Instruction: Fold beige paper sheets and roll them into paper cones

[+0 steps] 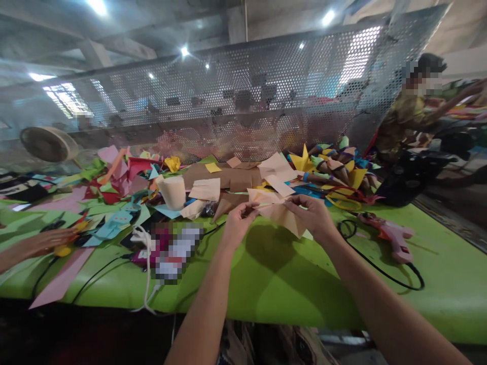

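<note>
Between my two hands, above the green table, is a folded piece of tan paper (283, 219). My left hand (243, 219) pinches its left edge between thumb and fingers. On the opposite side my right hand (310, 213) grips the upper right corner, fingers closed on it. The paper hangs tilted, its lower part fanning out below the fingers. Just behind it lie peach paper sheets (277, 170) and a brown sheet (205, 176). A pink glue gun (393, 238) with a black cord rests to the right of my right hand.
A power strip (178, 253) with cords sits left of my forearm, near a white cup-like roll (173, 192). Coloured paper scraps (114, 170) and paper cones (335, 165) are heaped behind. Another person's hand (53, 242) reaches in from the left. A perforated metal panel (228, 101) stands behind.
</note>
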Motion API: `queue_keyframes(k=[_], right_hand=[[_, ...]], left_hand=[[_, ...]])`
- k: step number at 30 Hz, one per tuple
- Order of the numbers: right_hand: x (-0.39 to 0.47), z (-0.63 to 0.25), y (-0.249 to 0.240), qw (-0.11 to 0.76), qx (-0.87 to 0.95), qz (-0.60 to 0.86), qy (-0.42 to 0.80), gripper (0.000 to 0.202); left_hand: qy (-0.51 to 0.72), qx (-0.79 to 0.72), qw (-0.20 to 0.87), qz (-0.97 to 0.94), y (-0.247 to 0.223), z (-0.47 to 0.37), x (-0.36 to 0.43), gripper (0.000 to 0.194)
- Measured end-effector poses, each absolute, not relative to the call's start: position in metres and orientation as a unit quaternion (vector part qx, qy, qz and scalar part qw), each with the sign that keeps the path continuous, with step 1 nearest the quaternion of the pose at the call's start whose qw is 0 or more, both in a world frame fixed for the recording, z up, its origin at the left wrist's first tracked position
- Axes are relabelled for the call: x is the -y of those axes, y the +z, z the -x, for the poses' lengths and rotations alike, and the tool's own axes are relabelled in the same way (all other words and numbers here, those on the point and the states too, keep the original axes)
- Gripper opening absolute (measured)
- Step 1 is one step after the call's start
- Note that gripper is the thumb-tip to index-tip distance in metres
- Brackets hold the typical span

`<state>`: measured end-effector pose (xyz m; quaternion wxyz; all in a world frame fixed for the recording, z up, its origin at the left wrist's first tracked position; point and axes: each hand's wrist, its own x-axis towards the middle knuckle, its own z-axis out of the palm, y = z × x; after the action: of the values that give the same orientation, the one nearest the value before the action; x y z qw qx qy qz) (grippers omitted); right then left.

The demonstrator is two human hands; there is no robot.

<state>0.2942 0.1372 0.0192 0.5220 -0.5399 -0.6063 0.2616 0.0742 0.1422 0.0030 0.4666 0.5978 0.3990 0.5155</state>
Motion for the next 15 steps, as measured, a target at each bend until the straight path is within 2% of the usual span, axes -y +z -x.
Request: queue_keyframes(k=[8,15], right_hand=[[-0.1337,-0.2895,0.0241,0.540,0.556,0.531,0.343,0.032],[-0.1338,-0.2893,0.0218,0.538,0.562,0.513,0.362,0.033]], left_hand=[[0.541,-0.371,0.530,-0.538,0.0066,-0.0757,-0.1412,0.041],[0.565,-0.367,0.545,-0.499,0.0083,-0.0780,-0.1397,0.038]])
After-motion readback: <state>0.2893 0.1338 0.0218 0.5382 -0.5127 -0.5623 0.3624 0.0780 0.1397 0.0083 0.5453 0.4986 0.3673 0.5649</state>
